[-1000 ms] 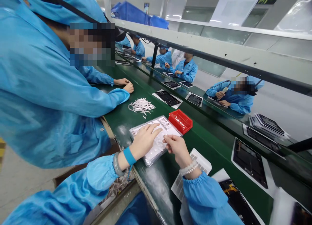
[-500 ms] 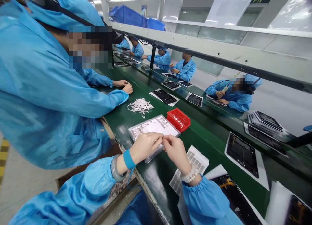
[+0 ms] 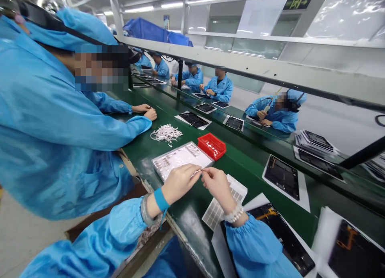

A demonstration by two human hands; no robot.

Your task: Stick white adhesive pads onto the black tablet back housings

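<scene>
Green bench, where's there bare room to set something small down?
The green bench is bare between the red bin and the gridded sheet. Another bare patch lies along its near edge, left of that sheet. It's crowded where the left hand and right hand meet by the clear tray, and at right among black panels on white paper.

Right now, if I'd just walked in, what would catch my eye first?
Probably the bright red box, holding small white bits on the green table beside the white tray. In the middle, the left hand and right hand meet at the fingertips. Filling the left side, a person in blue leans over the table.
</scene>
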